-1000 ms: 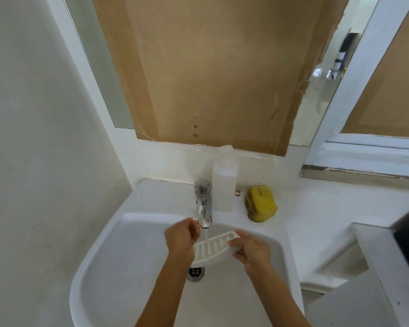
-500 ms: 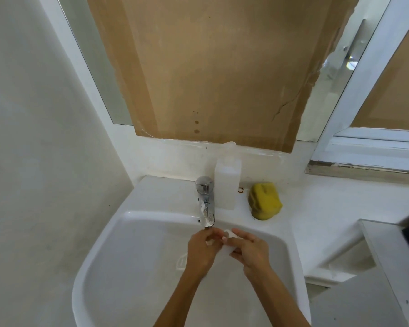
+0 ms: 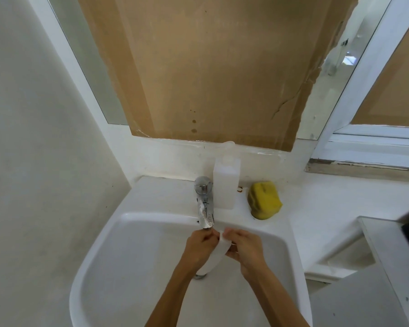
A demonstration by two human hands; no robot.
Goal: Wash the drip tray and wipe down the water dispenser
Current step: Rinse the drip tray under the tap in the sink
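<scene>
I hold the white drip tray [image 3: 216, 254] edge-up between both hands, right under the chrome tap [image 3: 205, 204], over the white sink [image 3: 128, 267]. My left hand [image 3: 200, 247] grips its left side and my right hand [image 3: 244, 247] grips its right side. Only a narrow strip of the tray shows between the hands; its slotted face is hidden. Part of the drain [image 3: 200, 276] shows below the tray. The water dispenser is not in view.
A white plastic bottle [image 3: 226, 182] stands behind the tap, and a yellow sponge [image 3: 263, 200] lies on the counter to its right. Brown cardboard [image 3: 210, 67] covers the mirror. A grey surface [image 3: 387, 267] sits at the lower right, a wall to the left.
The tray has turned from lying flat with its slots showing to standing on edge. My left hand has moved right, so both hands are now close together under the tap.
</scene>
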